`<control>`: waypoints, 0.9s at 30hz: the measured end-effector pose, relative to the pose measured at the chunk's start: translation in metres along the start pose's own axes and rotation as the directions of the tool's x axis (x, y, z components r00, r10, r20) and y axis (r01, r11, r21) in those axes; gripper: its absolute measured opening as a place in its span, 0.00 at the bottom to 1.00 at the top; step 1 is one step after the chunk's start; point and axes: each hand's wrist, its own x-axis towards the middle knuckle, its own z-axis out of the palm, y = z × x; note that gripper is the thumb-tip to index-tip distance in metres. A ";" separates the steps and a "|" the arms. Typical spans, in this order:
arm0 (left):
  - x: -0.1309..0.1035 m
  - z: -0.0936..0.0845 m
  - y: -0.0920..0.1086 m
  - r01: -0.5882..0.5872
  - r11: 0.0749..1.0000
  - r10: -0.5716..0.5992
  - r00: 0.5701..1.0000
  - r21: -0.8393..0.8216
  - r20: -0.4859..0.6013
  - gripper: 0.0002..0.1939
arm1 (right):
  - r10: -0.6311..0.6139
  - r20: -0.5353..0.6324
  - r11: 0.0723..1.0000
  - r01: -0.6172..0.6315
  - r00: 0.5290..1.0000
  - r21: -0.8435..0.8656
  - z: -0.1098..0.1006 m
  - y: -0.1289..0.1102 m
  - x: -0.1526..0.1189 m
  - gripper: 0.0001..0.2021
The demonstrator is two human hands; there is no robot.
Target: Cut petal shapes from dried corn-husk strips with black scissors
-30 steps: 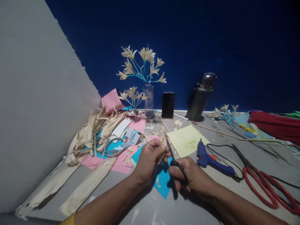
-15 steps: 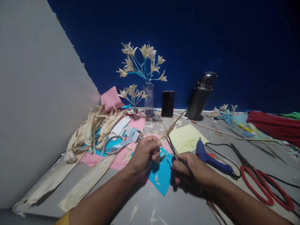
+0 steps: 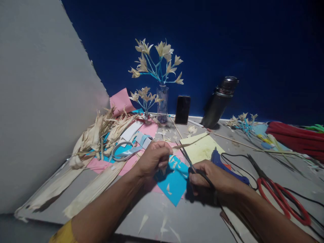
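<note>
My left hand (image 3: 158, 157) pinches a narrow strip of dried corn husk (image 3: 193, 143), which stretches out to the right over the yellow paper. My right hand (image 3: 205, 175) is closed round the black handles of a small pair of scissors (image 3: 186, 153). The blades point up and left and meet the strip close to my left fingertips. Under both hands lies a blue sheet of paper (image 3: 172, 192) sprinkled with small pale husk cuttings (image 3: 168, 189). Pink paper (image 3: 128, 168) shows beneath it.
Dried husks (image 3: 95, 140) and a ribbon roll (image 3: 123, 152) lie left. Husk flowers stand in a glass vase (image 3: 162, 103) at the back, beside a phone (image 3: 182, 109) and a flask (image 3: 219, 101). A blue glue gun (image 3: 229, 172) and red-handled scissors (image 3: 280, 199) are on the right.
The husk strip has swung down from a steep upward slant to nearly level, pointing right. Both hands stay close together, and the view has shifted slightly.
</note>
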 end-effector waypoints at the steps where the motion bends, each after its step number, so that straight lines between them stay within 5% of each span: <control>1: 0.001 -0.001 0.001 0.002 0.999 -0.002 1.000 -0.034 0.002 0.10 | -0.005 0.001 1.000 0.005 1.000 -0.029 -0.001 -0.003 -0.002 0.21; 8: 0.003 -0.003 0.000 -0.012 0.983 0.012 1.000 -0.181 -0.001 0.13 | 0.070 -0.016 0.996 -0.071 0.997 -0.054 0.000 -0.010 -0.008 0.16; 19: -0.004 -0.001 0.004 0.050 0.987 -0.062 0.995 0.152 0.079 0.10 | 0.062 -0.049 0.992 -0.067 0.997 -0.106 -0.004 -0.008 -0.007 0.14; 27: -0.002 -0.013 0.018 0.035 0.988 -0.049 0.995 0.152 0.088 0.12 | 0.063 -0.030 0.992 -0.066 0.998 -0.106 -0.010 -0.006 -0.006 0.14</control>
